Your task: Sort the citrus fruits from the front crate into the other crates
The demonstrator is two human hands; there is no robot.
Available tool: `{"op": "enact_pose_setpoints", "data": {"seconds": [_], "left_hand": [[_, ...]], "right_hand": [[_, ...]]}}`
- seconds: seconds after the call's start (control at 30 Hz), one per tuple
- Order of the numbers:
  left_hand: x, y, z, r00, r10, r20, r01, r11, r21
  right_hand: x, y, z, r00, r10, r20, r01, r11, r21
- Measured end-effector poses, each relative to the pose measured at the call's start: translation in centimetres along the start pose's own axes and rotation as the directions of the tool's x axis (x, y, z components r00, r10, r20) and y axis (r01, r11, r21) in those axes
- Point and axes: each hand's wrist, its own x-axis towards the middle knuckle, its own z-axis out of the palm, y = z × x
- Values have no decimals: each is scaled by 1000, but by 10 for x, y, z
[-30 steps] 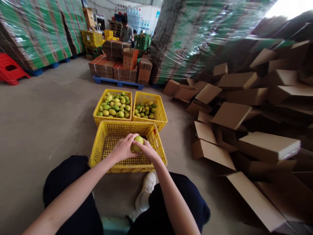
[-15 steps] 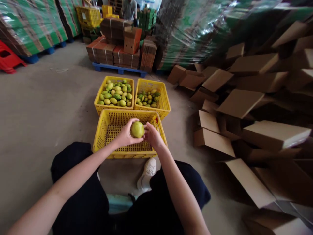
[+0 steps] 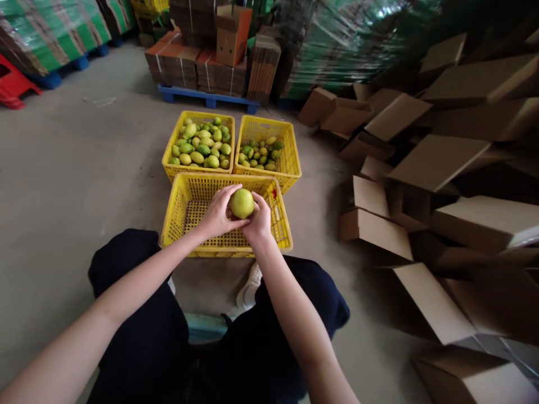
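A yellow-green lemon [image 3: 242, 203] is held above a yellow plastic crate [image 3: 172, 216] with slotted walls. My left hand [image 3: 219, 213] curls round its left side, thumb below and fingers over the top. On the other side my right hand [image 3: 257, 220] cups the fruit from the right and below, fingers partly hidden behind it. Within the near crate I see only its perforated floor; my hands cover part of it. Behind it stand two more yellow crates: the left one [image 3: 165, 166] heaped with lemons [image 3: 202, 147], the right one [image 3: 290, 147] holding a smaller pile [image 3: 260, 154].
Open cardboard boxes [image 3: 440, 160] lie jumbled along the right. A blue pallet [image 3: 210, 101] with flattened cartons [image 3: 177, 59] stands behind the crates. Wrapped green stacks [image 3: 63, 33] and a red plastic stool [image 3: 14, 84] are at the far left. My knees flank the near crate.
My right hand has closed in on the lemon, its fingers now under and beside it. The view has tilted down, so the crates sit higher in the picture.
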Motion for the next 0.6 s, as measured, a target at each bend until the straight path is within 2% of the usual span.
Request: {"op": "enact_pose_setpoints", "data": {"seconds": [0.07, 0.1, 0.2, 0.27, 0.33, 0.5, 0.6], "left_hand": [[4, -3, 0, 991, -122, 61, 130, 979, -158], [6, -4, -1, 974, -199, 106, 221, 939, -263], [12, -8, -7, 875, -415, 250, 482, 698, -529], [16, -7, -14, 800, -523, 294, 578, 544, -608], [17, -6, -21, 735, -602, 313, 635, 448, -630], [18, -7, -30, 614, -683, 395, 711, 263, -652], [18, -9, -30, 575, -705, 416, 695, 152, -703]], "right_hand": [[5, -2, 0, 1000, -21, 20, 21, 1000, -1], [8, -1, 1, 999, -41, 30, 41, 999, -16], [17, 2, 4, 991, -131, -19, 130, 991, -41], [22, 5, 7, 980, -171, -103, 171, 985, -5], [23, 6, 10, 970, -195, -145, 198, 980, 7], [16, 1, 14, 935, -347, -66, 329, 923, -201], [13, -2, 14, 923, -380, -63, 357, 907, -225]]}}
